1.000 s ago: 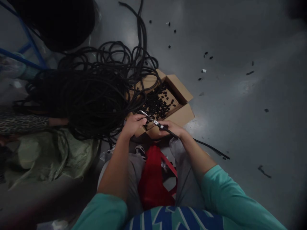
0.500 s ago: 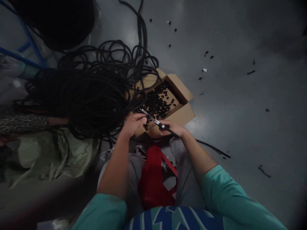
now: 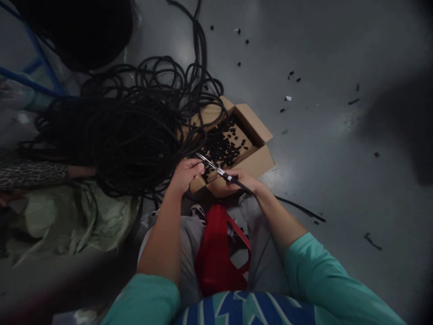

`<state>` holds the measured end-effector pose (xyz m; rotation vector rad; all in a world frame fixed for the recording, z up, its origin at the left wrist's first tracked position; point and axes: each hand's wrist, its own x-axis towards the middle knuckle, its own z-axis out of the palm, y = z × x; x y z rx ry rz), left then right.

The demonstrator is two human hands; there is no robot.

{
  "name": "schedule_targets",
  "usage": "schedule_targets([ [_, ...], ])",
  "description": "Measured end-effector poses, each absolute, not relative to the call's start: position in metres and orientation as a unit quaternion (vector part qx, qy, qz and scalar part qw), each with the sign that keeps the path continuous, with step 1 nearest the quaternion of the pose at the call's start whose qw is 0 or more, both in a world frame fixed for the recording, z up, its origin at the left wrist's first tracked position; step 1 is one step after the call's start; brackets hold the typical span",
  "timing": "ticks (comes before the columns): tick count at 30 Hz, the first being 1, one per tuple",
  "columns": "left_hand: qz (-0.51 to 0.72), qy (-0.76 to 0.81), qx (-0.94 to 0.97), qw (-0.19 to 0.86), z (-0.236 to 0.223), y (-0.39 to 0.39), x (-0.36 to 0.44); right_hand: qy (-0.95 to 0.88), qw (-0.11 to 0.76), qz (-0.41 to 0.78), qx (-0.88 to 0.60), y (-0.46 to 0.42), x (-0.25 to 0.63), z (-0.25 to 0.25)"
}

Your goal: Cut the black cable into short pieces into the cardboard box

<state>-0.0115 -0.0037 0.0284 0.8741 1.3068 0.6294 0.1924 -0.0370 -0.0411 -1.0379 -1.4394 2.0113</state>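
My right hand (image 3: 244, 179) is closed around a black cable (image 3: 243, 187) near its end. A white band and thin, pale silvery wires (image 3: 210, 165) stick out of that end, towards the upper left. Close by on the left, my left hand (image 3: 185, 174) is pinched, thumb against fingers, beside the wires; what it holds is too small to make out. Beneath both hands stands an open cardboard box (image 3: 259, 164) with many short black pieces (image 3: 221, 149) in it. The cable's other visible stretch passes behind my right forearm to the floor.
A large tangle of black cable (image 3: 135, 131) lies left of the box, some loops over its edge. Further left are a green sheet (image 3: 71, 216), another person's arm (image 3: 79, 171) and a blue frame (image 3: 47, 67). A red bag (image 3: 216, 253) lies between my legs. Black scraps (image 3: 298, 80) dot the floor.
My left hand has shifted slightly left, its fingers a little more drawn in. My right hand keeps its hold on the cable almost still. A dark shadow has appeared on the floor at right.
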Motion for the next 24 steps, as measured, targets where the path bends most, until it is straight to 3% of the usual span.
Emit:
schedule_targets([
  [17, 0.28, 0.563, 0.387, 0.674, 0.03, -0.002, -0.011, -0.517, 0.229, 0.729, -0.386, -0.037, 0.196, -0.038],
  [24, 0.304, 0.556, 0.371, 0.679, 0.037, -0.003, -0.005, -0.454, 0.248, 0.808, -0.28, -0.036, 0.208, -0.03],
])
